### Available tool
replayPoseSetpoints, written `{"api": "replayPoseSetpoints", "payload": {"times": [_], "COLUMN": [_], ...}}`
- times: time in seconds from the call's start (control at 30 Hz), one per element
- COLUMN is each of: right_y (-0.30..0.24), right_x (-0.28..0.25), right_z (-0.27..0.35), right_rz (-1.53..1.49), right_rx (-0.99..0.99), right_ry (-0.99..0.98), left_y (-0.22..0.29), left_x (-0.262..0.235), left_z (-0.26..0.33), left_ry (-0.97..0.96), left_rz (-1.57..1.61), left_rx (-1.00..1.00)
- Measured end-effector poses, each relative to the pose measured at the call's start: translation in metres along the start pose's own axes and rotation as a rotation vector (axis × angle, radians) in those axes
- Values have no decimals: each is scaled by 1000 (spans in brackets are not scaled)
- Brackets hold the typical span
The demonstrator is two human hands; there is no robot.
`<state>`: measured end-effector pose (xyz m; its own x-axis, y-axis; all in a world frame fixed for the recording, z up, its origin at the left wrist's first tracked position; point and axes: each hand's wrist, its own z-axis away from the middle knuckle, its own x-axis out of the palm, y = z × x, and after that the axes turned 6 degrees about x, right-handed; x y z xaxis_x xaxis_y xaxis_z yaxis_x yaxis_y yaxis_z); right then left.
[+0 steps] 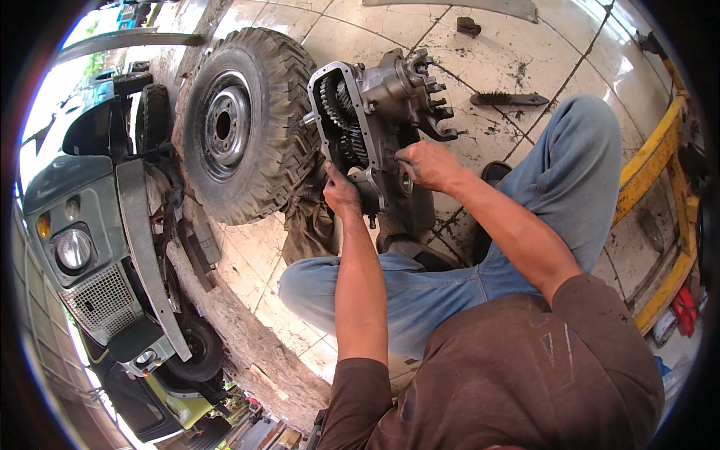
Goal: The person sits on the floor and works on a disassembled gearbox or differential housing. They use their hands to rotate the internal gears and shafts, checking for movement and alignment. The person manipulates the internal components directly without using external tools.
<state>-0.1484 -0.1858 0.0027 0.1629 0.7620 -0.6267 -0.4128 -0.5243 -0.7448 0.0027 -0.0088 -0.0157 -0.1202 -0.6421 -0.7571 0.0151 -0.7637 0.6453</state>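
Note:
In front of me on the tiled floor stands a metal gearbox (384,97), its flanged side opening showing several toothed gears (341,112) inside. My left hand (343,191) grips the near lower corner of the housing, thumb up along the flange. On the other side of the case, my right hand (431,166) is closed, its fingers curled in by a round opening at the near end. Whatever those fingers hold, if anything, is hidden. Shafts and fork-like metal parts (435,97) stick out at the gearbox's far right.
A large wheel with a knobbly tyre (266,97) is left of the gearbox, a dark rag (309,232) by its base. A wire brush (510,99) and a dark metal block (469,26) lie beyond. A yellow frame (637,180) stands right; a vehicle (82,180) is far left.

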Motion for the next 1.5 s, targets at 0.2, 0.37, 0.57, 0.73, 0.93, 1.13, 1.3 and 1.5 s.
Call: {"api": "replayPoseSetpoints", "payload": {"times": [0.2, 0.37, 0.57, 0.73, 0.93, 1.13, 1.3, 1.5], "right_y": [41, 88, 38, 33, 21, 9, -12, -1], "right_x": [47, 90, 52, 46, 37, 27, 17, 22], "right_z": [-18, -9, -6, -6, 2, 17, 14, 9], "right_rz": [-90, -48, -321, -194, -126, -88, -105, -36], "right_rx": [173, 123, 78, 79, 21, -55, -69, 31], "right_ry": [22, 107, 120, 83, 91, 93, 37, 30], "left_y": [1, 13, 3, 3, 9, 11, -9, 4], "left_x": [-1, -2, 0, 0, -1, -4, -3, 2], "left_z": [5, 5, 5, 3, 5, 7, -3, 1], "left_ry": [39, -52, 33, 13, 11, -33, -3, -2], "left_rz": [27, -21, -22, -15, -25, -11, -6, 37], "left_rx": [25, -20, 10, 1, -10, -29, -14, 10]}}
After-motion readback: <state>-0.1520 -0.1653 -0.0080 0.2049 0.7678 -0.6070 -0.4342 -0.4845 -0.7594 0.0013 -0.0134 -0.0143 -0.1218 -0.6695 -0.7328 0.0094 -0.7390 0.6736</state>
